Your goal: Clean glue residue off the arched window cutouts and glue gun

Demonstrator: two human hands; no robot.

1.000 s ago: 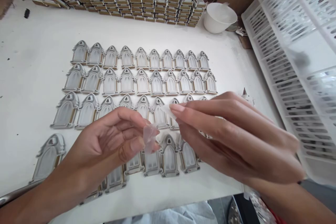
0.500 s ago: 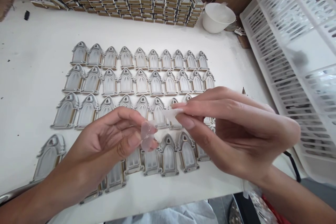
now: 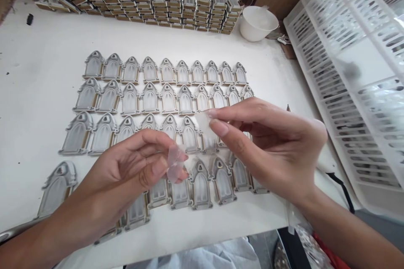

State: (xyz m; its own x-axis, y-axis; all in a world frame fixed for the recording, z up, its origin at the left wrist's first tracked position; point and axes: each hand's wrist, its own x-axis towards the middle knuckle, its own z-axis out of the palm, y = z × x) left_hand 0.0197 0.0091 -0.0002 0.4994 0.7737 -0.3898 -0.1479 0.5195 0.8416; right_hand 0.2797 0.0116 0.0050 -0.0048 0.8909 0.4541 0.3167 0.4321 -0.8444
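Between the thumb and fingers of my left hand [image 3: 132, 172] is a small clear plastic piece [image 3: 176, 164], curled and shiny. My right hand [image 3: 268, 143] pinches a thin translucent sheet [image 3: 203, 124] by its edge, a short way to the right of the left fingertips. Both hands hover over rows of grey arched frames [image 3: 201, 185], shaped like little church windows, each with a pale, frosted-looking centre and brownish sides. My forearms and fingers cover several frames in the lower rows.
Stacks of the same frames [image 3: 176, 8] line the back of the white table [image 3: 41, 84]. Beside them stands a white bowl [image 3: 259, 25]. A white slotted plastic crate [image 3: 344, 92] leans along the right side. A small black bit [image 3: 30, 19] lies at the far left.
My right hand has turned and moved slightly left and up, so the thin sheet now shows its flat face. My left hand stays nearly still with its plastic piece.
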